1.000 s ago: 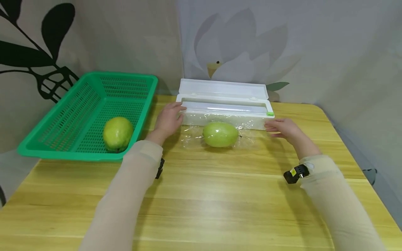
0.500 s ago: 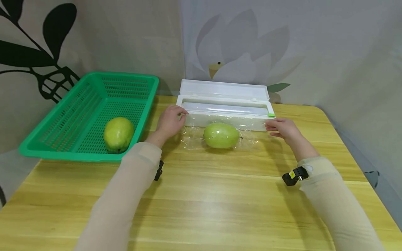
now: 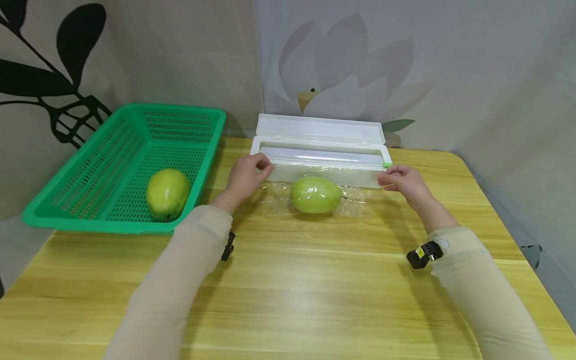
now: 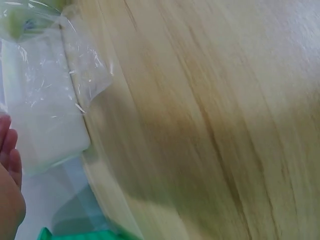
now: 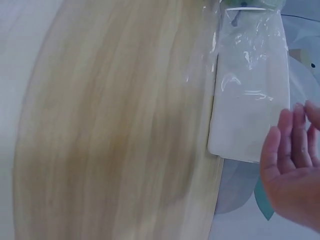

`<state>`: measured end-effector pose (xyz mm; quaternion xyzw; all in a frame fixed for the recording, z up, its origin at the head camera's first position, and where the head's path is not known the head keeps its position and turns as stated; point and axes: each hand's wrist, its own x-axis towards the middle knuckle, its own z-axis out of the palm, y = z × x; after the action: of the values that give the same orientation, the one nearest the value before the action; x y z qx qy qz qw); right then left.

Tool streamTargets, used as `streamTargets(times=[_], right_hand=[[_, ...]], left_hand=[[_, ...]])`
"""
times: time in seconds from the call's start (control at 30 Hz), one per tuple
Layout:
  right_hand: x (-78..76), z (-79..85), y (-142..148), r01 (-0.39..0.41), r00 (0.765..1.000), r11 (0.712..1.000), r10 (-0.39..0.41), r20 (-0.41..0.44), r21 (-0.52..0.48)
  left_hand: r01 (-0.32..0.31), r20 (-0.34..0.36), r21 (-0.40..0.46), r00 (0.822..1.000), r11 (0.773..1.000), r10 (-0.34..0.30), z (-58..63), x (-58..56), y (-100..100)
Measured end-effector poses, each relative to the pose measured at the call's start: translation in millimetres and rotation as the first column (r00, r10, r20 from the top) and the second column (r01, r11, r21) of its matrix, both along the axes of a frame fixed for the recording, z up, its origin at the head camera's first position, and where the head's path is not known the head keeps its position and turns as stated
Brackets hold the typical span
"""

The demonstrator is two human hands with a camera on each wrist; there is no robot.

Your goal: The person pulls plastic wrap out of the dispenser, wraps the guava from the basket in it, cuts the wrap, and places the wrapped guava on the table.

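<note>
A white cling film box [image 3: 321, 131] stands at the back of the table with its lid up and a roll inside. Cling film [image 3: 355, 197] runs from its front down over a green pear [image 3: 316, 195] that lies on its side, and spreads on the wood around it. At the box's left front corner, my left hand [image 3: 245, 177] pinches the film's edge between thumb and forefinger. My right hand [image 3: 407, 184] does the same at the right front corner, fingers curled. Each wrist view shows the wrinkled film over the box front, with the pear at the top edge.
A green plastic basket [image 3: 128, 165] stands on the left with another green pear [image 3: 168, 194] in its near right part. The wooden table [image 3: 292, 290] stretches in front of the box. A printed cloth [image 3: 342, 65] hangs right behind it.
Both hands have closed from loosely spread fingers to a pinch on the film by the box's front corners. The left hand has shifted slightly right. The pear and box stay put.
</note>
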<state>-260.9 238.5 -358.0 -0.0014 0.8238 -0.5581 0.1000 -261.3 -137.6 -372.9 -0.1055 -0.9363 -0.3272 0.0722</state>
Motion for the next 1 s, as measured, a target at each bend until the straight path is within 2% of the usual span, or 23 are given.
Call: streamTargets(times=[0.07, 0.13, 0.27, 0.37, 0.47, 0.6, 0.7, 0.83, 0.93, 1.0], right_hand=[[0.0, 0.7, 0.1, -0.004, 1.0, 1.0, 0.004, -0.018, 0.007], [0.2, 1.9, -0.1, -0.013, 0.999, 1.0, 0.014, -0.032, 0.009], [0.4, 3.8, -0.9, -0.035, 0.998, 0.999, 0.037, -0.05, 0.024], [-0.1, 3.7, -1.3, -0.042, 0.997, 0.998, 0.044, -0.06, 0.037], [-0.7, 2.6, -1.3, -0.046, 0.996, 0.998, 0.049, -0.069, 0.037], [0.0, 1.9, -1.4, -0.048, 0.995, 0.998, 0.051, -0.085, 0.034], [0.7, 2.0, -0.9, -0.043, 0.995, 0.998, 0.046, -0.087, 0.038], [0.6, 1.8, -0.5, -0.048, 0.996, 0.999, 0.05, -0.076, 0.023], [0.5, 1.2, -0.7, -0.053, 0.996, 0.998, 0.054, -0.075, 0.017], [0.8, 1.1, -0.9, -0.051, 0.996, 0.998, 0.053, -0.077, 0.023]], left_hand=[[0.0, 0.006, -0.01, 1.0, 1.0, 0.0, 2.2, 0.5, 0.7], [0.008, -0.008, -0.058, 1.0, 0.998, -0.008, 4.1, 0.4, 1.4], [0.032, -0.074, -0.176, 0.996, 0.984, -0.045, 5.8, -1.0, 3.4], [0.038, -0.112, -0.219, 0.992, 0.975, -0.064, 5.5, -2.4, 4.9], [0.034, -0.13, -0.233, 0.989, 0.972, -0.065, 5.2, -3.7, 5.4], [-0.008, -0.122, -0.234, 0.992, 0.972, -0.021, 5.1, -4.9, 4.1], [-0.044, -0.118, -0.262, 0.993, 0.964, 0.014, 4.3, -5.1, 2.2], [-0.062, -0.166, -0.312, 0.986, 0.948, 0.01, 1.3, -4.3, 0.1], [-0.068, -0.216, -0.321, 0.976, 0.945, -0.003, -1.4, -4.3, 0.0], [-0.068, -0.232, -0.303, 0.973, 0.951, -0.005, -2.1, -4.6, 0.3]])
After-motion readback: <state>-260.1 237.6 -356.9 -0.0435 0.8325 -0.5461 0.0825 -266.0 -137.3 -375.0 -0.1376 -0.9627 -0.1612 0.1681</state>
